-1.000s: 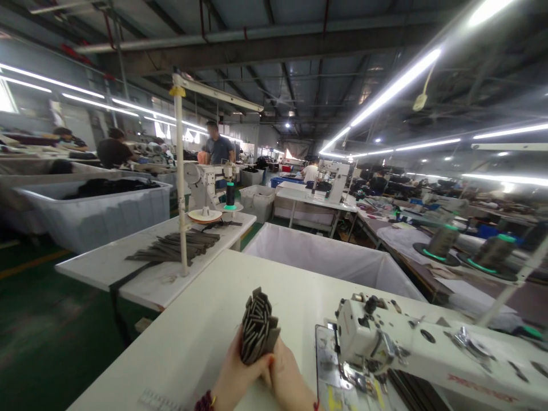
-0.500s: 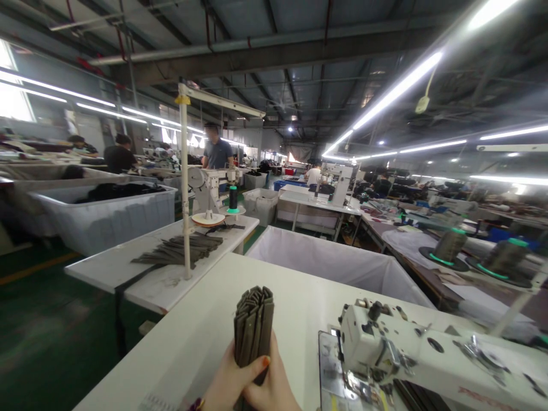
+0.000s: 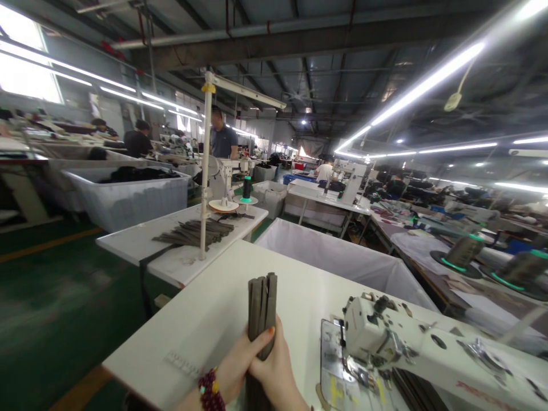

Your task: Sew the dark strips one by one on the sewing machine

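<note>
A bundle of grey-brown fabric strips [image 3: 261, 305] stands upright over the white sewing table [image 3: 214, 319]. My left hand [image 3: 233, 374], with a dark red bead bracelet at the wrist, wraps its fingers round the bundle's lower part. My right hand [image 3: 280, 371] closes on the same bundle from the right, the two hands touching. A white sewing machine [image 3: 385, 342] sits just right of my hands.
A white fabric-lined bin [image 3: 342, 257] stands beyond the table. A second table [image 3: 141, 245] to the left holds a pile of grey strips [image 3: 192, 233], a white pole [image 3: 204, 171] and thread cones. Grey bins and several other workers are farther back.
The fanned, tilted bundle has been squared up into a tight upright stack. Both hands kept their hold. The camera swung left.
</note>
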Tool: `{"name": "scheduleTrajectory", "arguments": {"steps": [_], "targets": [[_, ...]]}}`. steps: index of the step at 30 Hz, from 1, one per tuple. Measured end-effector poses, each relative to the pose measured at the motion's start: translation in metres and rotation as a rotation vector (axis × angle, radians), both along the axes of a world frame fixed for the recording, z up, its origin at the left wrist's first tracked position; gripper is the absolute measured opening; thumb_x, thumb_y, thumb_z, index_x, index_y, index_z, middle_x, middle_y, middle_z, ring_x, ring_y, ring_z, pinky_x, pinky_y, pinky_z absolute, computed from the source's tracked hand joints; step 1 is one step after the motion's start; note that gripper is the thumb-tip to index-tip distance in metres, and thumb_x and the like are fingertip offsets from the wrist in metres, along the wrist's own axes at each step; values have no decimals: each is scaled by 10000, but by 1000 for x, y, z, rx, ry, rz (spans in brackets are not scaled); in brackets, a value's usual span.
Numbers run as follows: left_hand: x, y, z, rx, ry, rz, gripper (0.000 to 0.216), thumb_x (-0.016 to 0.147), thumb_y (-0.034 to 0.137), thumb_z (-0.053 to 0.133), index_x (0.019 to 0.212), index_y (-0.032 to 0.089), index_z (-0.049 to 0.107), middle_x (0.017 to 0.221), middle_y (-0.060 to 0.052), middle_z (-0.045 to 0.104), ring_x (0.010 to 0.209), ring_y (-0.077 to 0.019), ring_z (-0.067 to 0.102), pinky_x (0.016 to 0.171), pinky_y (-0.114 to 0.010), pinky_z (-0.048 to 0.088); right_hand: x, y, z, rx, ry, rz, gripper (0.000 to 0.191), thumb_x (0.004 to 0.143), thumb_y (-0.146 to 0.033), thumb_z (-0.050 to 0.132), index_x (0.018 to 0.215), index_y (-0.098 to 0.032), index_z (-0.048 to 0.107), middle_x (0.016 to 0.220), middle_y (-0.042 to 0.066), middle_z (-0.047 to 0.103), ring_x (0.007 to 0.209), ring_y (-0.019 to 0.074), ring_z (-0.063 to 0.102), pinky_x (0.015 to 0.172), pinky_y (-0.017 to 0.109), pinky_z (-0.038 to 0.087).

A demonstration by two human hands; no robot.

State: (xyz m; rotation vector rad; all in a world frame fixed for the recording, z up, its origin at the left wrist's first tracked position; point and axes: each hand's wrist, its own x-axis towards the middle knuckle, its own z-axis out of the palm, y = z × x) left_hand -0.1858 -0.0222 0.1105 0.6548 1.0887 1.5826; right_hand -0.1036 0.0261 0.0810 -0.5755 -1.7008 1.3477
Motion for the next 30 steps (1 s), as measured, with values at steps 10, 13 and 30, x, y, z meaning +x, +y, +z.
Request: {"name": "scheduleTrajectory", "arguments": {"steps": [10, 13, 30], "targets": [[-6, -6, -13, 8, 124, -64, 625, 870, 545, 628, 1341, 146, 534, 1384, -162, 557, 1323, -286, 491, 1141, -411, 356, 6, 2, -16, -281, 60, 0, 458, 841, -446, 636, 1177, -148, 544, 1136, 135, 670, 1037, 271, 665, 899, 422, 538], [-7, -2, -10, 80, 317, -50, 620, 877, 494, 626, 1370, 144, 490, 1404, -159, 534, 1337, -292, 470, 1153, -443, 332, 4, 9, -11, -228, 84, -37, 556, 725, -424, 751, 1172, -168, 543, 1082, 93, 674, 987, 260, 663, 892, 403, 538], [-12, 23, -68, 186, 801, 75, 765, 711, 343, 730, 1388, 154, 427, 1361, -187, 549, 1266, -360, 520, 1100, -546, 380, 12, 23, -48, 165, 106, -77, 623, 796, -403, 686, 1337, -228, 432, 1244, 125, 622, 1123, 299, 627, 967, 448, 519]]}}
